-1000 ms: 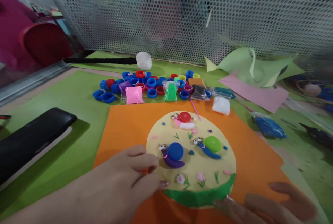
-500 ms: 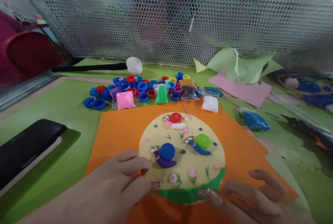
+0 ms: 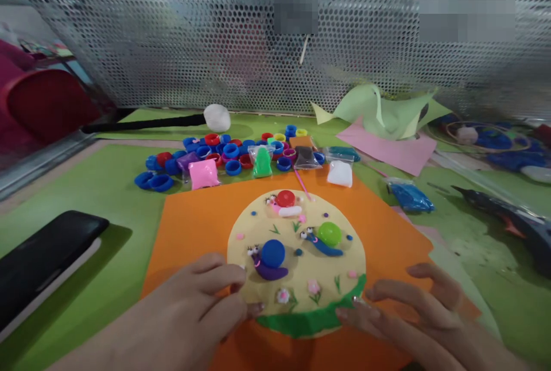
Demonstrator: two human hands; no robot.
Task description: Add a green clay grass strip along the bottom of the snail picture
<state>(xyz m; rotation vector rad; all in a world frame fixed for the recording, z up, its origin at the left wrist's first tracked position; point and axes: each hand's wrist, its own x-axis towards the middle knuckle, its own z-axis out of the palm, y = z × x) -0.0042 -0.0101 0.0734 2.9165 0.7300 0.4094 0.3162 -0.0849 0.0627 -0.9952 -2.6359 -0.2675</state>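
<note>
Three snails (image 3: 273, 255) (purple, blue, pink) on one round plaque (image 3: 310, 267), lying between two hands. Left hand (image 3: 198, 302) curled at its edge, grip impossible to tell; right hand (image 3: 413, 308) loosely spread, fingertips at the green rim. Underneath, an orange sheet (image 3: 189, 221), then a green table (image 3: 129, 198); behind, a metal screen (image 3: 193, 43). Bottle caps (image 3: 233, 167) too overlapped to count; black case (image 3: 47, 262) cut off at left.

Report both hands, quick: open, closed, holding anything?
Left hand: fingers bent at the cream disc's left edge; whether it grips can't be told.
Right hand: open, fingertips by the green border, nothing visibly held.
</note>
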